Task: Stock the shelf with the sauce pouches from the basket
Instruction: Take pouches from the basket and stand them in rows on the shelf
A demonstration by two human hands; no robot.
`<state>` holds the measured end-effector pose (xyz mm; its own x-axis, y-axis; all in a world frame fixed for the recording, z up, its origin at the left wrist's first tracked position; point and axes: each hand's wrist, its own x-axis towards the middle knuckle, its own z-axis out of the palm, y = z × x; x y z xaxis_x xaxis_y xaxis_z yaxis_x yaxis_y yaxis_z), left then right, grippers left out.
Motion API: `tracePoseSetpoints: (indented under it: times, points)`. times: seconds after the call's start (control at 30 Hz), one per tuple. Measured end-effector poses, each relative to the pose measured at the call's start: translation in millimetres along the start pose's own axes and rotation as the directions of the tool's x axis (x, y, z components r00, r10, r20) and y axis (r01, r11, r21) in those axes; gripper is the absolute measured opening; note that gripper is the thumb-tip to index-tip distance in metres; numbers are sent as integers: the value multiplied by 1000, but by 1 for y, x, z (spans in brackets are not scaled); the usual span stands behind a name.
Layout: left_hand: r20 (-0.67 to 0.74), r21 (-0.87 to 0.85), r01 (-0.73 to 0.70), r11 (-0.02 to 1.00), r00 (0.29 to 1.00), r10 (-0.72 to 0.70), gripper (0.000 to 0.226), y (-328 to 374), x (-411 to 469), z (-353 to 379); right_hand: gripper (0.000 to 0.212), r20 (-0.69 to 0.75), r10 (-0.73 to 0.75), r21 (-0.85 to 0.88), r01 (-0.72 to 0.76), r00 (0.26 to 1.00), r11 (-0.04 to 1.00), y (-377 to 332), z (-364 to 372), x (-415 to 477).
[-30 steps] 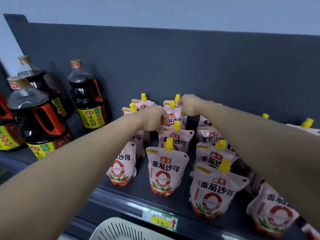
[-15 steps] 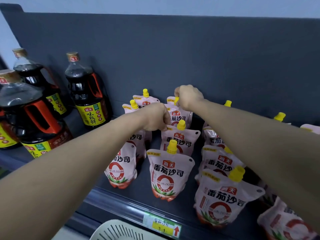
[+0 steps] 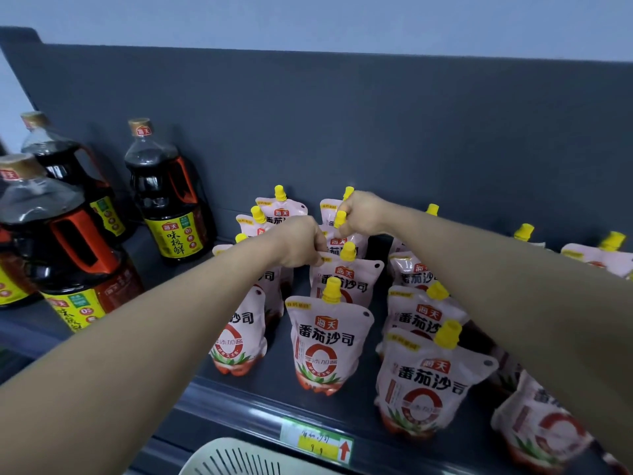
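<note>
Holding one sauce pouch (image 3: 342, 240) upright on the shelf (image 3: 277, 378): gripping its yellow cap (image 3: 340, 219) in the tightly curled right hand (image 3: 363, 214), pinching by its top left corner with the left hand (image 3: 298, 241) (exact contact hard to make out). Behind the grip, one more pouch in that row; in front, two. Well left of the grip, three dark bottles (image 3: 168, 200). Below it, nearest, one white basket (image 3: 239, 457).
</note>
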<state>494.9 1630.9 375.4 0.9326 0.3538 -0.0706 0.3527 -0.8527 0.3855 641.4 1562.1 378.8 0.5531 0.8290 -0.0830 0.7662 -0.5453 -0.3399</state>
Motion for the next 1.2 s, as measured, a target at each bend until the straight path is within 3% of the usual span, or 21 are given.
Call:
tracePoseSetpoints:
  times: [0.23,0.37,0.67,0.83,0.93,0.97,1.03,1.2]
  points:
    - [-7,-16,11,1000,1000,-11,20,-1,-3,0,22,-47,41,-70,-45,998,997,2,-3,-10]
    - [5,-40,20,999,1000,-20,22,0,-3,0,21,44,65,12,-66,997,998,3,-5,-15]
    - [12,-78,25,997,1000,-24,26,-1,-1,2,24,80,66,147,-77,995,986,9,-3,-14]
    - [30,-96,19,995,999,-16,28,-1,-3,3,27,115,82,55,-89,990,995,5,-7,-20]
    - [23,-95,16,995,1000,-14,26,1,-6,-1,17,112,74,56,-80,991,995,3,-16,-28]
    - [17,-108,13,994,1000,-11,27,2,-7,-3,25,111,82,73,-91,990,993,2,-21,-31]
    - [-8,-146,-1,989,1000,-1,29,4,-9,-10,36,99,99,97,-108,990,989,0,-33,-40]
    - [-146,-189,-68,980,989,40,27,22,-14,-27,27,119,157,-75,-149,980,986,9,-62,-65]
